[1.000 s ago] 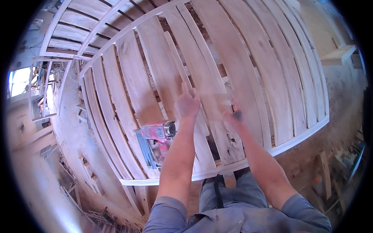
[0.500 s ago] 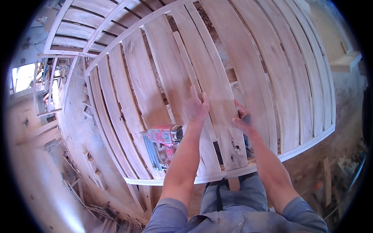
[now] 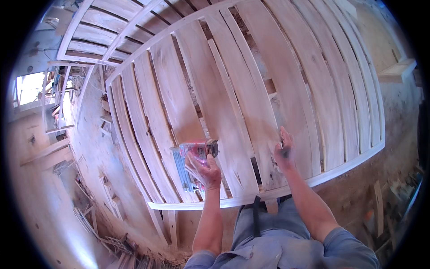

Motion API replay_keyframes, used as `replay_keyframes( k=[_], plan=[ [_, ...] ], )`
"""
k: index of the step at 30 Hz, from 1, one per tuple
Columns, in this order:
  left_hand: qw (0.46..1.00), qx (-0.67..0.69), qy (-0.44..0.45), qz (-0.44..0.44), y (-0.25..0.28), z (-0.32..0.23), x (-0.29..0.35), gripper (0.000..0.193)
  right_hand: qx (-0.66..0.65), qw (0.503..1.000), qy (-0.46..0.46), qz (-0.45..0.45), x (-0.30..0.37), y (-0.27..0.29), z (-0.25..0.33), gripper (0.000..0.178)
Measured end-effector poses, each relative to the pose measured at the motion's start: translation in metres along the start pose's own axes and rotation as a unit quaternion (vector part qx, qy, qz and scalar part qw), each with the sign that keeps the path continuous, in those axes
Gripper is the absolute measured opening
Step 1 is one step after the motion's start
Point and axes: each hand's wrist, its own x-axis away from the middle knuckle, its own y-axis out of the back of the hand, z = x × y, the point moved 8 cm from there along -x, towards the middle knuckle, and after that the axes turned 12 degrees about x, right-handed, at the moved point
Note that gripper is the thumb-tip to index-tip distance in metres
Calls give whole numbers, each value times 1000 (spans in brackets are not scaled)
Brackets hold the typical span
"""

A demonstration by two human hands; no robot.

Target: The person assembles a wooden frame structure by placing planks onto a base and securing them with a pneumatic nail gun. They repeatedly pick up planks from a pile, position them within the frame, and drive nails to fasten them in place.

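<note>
A red nail gun with a blue-grey magazine lies on the slats of a large wooden panel, left of the middle. My left hand is closed round its handle, thumb up near the dark round end; part of the grip is hidden behind the fingers. Over a wide slat near the front edge, my right hand is held with fingers stretched forward and thumb apart. A dark patch shows on this hand, too blurred to make out. Nothing that I can name is in it.
A second slatted frame stands at the far left, beside a thin upright wooden frame. Timber scraps lie on the floor at lower left. A wooden block sits at right. Gaps run between the slats.
My left hand has drawn back from the middle slats to the nail gun and taken hold of it. My right hand has moved slightly nearer to me. The view has shifted a little.
</note>
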Motion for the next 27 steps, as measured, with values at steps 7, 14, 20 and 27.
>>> replay_keyframes(
  k=[7,14,20,27],
  plan=[
    [984,72,129,104,-3,95,54,76,24,989,146,6,117,-25,25,46],
    [922,229,262,168,-3,111,80,82,-167,966,106,165,168,-139,60,31],
    [881,282,338,175,31,80,86,94,-296,821,-155,463,181,-194,100,32],
    [865,324,338,181,75,13,147,82,-377,789,-291,389,227,-160,85,38]
  ],
)
